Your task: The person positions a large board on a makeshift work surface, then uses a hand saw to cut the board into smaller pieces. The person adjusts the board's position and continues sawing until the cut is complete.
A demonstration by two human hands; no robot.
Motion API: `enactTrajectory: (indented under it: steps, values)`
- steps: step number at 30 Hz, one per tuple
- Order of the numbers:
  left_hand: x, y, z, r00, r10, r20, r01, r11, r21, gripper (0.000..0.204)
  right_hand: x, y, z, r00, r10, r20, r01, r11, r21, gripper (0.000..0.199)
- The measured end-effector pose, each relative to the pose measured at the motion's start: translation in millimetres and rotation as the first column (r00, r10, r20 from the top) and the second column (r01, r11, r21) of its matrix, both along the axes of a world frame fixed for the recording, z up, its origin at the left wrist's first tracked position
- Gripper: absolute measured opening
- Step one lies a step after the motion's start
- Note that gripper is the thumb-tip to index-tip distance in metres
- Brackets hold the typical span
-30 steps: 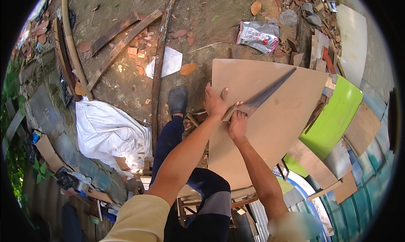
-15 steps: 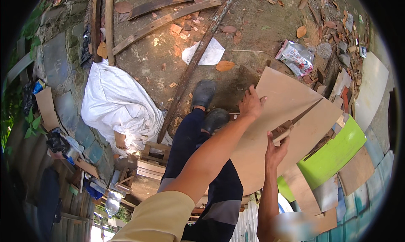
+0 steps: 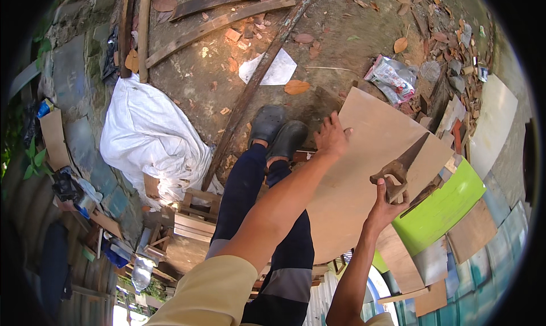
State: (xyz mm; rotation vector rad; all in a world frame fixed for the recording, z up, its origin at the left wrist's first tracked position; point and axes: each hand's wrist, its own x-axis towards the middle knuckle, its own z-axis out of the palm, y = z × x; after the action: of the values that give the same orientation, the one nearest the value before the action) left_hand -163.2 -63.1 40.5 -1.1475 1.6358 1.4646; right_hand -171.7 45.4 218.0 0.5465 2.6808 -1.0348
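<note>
A large brown sheet of thin plywood (image 3: 335, 212) lies tilted in front of me, to the right of my legs. My left hand (image 3: 333, 135) rests on its upper left edge, fingers apart and slightly bent. The fingers of my right hand (image 3: 384, 211) are closed on the wooden handle of a handsaw (image 3: 393, 175). Its dark blade (image 3: 414, 151) points up and right over the plywood, turned with its broad side showing. Whether the teeth touch the sheet, I cannot tell.
A white sack (image 3: 151, 132) slumps at the left. A long narrow bar (image 3: 256, 81) crosses the ground ahead of my shoes (image 3: 278, 135). Wooden strips (image 3: 219, 30) lie beyond. At right are a bright green panel (image 3: 443, 203), board offcuts (image 3: 472, 229) and a crumpled plastic packet (image 3: 392, 78).
The saw has turned from nearly edge-on to showing its broad side, and my right hand has shifted slightly right and down. My left hand stays at the plywood's edge. One shoe has moved.
</note>
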Motion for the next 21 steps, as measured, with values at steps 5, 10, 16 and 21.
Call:
enactTrajectory:
  steps: [5, 10, 16, 21]
  values:
    - [-5, -1, 1, 0.998, 0.015, 0.064, -0.015, 1.0, -0.004, 0.074, 0, -12, 12, 0.99, 0.026, -0.141, -0.032, 0.999, -0.043, 0.074]
    - [-8, -7, 5, 0.995, -0.003, 0.096, 0.003, 1.0, 0.002, 0.077, 0, 22, 7, 0.962, 0.261, 0.08, -0.255, 0.964, -0.075, 0.044]
    - [-11, -2, -3, 0.998, -0.025, 0.061, 0.03, 0.996, -0.083, 0.079, 10, 23, -2, 0.872, 0.412, 0.264, -0.45, 0.887, 0.104, 0.05]
    - [-21, -17, -16, 0.902, 0.175, -0.395, -0.263, 0.948, -0.179, 0.074, 28, 31, -13, 0.917, 0.332, 0.222, -0.357, 0.93, 0.087, 0.055]
